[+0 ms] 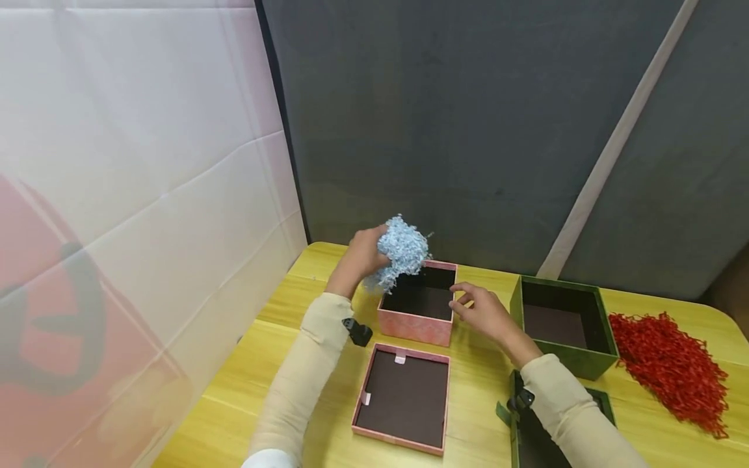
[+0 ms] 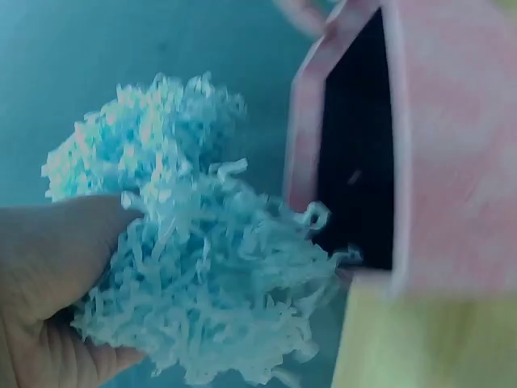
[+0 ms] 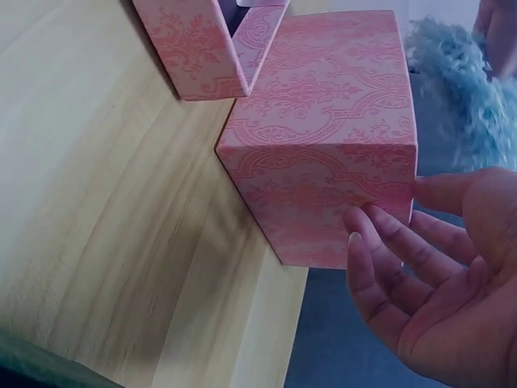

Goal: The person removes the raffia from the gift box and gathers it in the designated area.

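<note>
A fluffy clump of light blue shredded paper (image 1: 404,247) is gripped in my left hand (image 1: 364,253), raised over the left side of the pink box (image 1: 415,325). In the left wrist view, loose strands of the shredded paper (image 2: 218,267) hang toward the dark mouth of the box. My right hand (image 1: 481,312) is at the box's right wall. Seen from the right wrist, its thumb and forefinger tips meet the rim, and the other fingers lie loosely bent by the patterned outer wall (image 3: 315,194).
Nearer than the box lies an upturned pink lid (image 1: 404,400) with a dark inside. To the right stand an open green box (image 1: 564,364) and its green lid (image 1: 515,435), partly under my right forearm. Red shredded paper (image 1: 673,370) is heaped at the far right of the wooden table (image 1: 231,383).
</note>
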`<state>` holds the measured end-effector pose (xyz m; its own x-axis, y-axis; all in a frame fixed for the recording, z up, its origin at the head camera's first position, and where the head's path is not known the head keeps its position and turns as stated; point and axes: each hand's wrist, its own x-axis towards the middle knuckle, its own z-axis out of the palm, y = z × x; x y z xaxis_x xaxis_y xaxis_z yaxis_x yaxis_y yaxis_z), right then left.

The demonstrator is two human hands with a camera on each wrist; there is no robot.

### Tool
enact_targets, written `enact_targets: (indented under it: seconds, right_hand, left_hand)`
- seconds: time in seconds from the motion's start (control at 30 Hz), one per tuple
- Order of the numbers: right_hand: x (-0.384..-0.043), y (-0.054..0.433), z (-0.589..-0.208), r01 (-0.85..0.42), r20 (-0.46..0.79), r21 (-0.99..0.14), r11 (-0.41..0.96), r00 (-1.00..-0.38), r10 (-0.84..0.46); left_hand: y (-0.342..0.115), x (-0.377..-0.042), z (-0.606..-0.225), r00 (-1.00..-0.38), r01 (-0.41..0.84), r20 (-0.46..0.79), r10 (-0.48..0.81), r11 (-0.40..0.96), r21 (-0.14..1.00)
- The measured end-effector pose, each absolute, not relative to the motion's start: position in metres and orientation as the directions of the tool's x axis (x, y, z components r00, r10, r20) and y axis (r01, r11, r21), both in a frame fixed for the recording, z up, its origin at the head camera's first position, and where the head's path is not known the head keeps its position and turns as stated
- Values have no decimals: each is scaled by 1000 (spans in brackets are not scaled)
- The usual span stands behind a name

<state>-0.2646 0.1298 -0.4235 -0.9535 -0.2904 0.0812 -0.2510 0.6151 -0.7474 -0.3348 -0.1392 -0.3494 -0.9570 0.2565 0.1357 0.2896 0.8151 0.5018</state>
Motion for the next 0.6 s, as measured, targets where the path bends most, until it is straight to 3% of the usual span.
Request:
enact_targets:
  seconds: [0.2,0.4,0.6]
  right_hand:
    - [-266,124,-422,-242,65,-758,605,-952,-300]
    - [-265,116,-422,-233,60,-756,612,-955,-290]
    - [-265,113,-422,-231,54,-749,621,-955,-291]
  left_hand:
    - [-193,-337,-371,-995,84,93,40,844,530]
    - [-225,-329,-419,-998,-48,-54,-24,855,517]
    - [-240,-318,-444,-991,-117,-108,-75,879,462]
